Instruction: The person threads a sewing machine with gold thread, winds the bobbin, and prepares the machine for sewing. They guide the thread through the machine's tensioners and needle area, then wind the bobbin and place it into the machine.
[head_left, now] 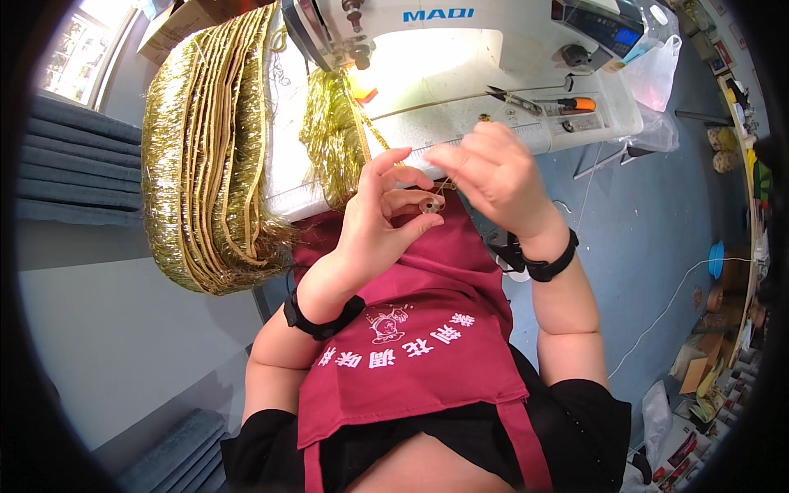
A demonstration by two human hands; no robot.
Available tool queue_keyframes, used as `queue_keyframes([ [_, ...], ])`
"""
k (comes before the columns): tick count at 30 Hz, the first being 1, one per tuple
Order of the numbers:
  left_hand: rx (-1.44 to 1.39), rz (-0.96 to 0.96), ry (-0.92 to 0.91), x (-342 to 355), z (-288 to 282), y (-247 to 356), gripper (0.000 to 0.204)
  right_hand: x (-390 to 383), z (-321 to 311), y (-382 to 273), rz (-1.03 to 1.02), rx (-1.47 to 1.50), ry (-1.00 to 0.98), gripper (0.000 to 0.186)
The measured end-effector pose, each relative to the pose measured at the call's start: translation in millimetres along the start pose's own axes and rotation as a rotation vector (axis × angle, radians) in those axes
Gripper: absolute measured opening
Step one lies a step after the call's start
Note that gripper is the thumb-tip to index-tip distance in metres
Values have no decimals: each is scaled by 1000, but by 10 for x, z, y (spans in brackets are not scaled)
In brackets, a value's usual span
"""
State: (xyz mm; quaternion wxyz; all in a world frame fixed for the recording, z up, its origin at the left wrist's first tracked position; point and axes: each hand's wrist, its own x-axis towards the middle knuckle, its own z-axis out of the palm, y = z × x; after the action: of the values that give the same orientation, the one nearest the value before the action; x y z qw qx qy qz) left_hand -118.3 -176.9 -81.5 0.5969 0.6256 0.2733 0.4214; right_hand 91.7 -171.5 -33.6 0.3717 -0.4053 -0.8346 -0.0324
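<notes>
My left hand [374, 209] is closed in a pinch on a small round metal bobbin [430, 206], in front of the sewing table's edge. Close beside it, my right hand [499, 177] has its thumb and fingers pressed together. A thin gold thread [445, 187] shows between the two hands; the right fingertips appear to pinch it, though the exact grip is hard to see. Behind my left hand a gold tinsel fringe [329, 135] with a gold band hangs over the table edge, below the head of the white sewing machine [419, 18].
At the left lies a thick folded bundle of gold fringe [209, 156]. Thread snips [519, 102] and an orange-handled tool [582, 104] rest on the table [460, 123] at the right. A clear plastic bag [657, 70] hangs off its right end. Shelves with boxes line the far right.
</notes>
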Motion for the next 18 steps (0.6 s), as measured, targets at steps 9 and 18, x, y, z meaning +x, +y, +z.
queue_keyframes([
  [9, 3, 6, -19, -35, -94, -45, 85, 69, -410, 145, 166, -126, 298, 17],
  [18, -268, -101, 71, -104, -156, -132, 70, -59, -532, 126, 202, -121, 308, 12],
])
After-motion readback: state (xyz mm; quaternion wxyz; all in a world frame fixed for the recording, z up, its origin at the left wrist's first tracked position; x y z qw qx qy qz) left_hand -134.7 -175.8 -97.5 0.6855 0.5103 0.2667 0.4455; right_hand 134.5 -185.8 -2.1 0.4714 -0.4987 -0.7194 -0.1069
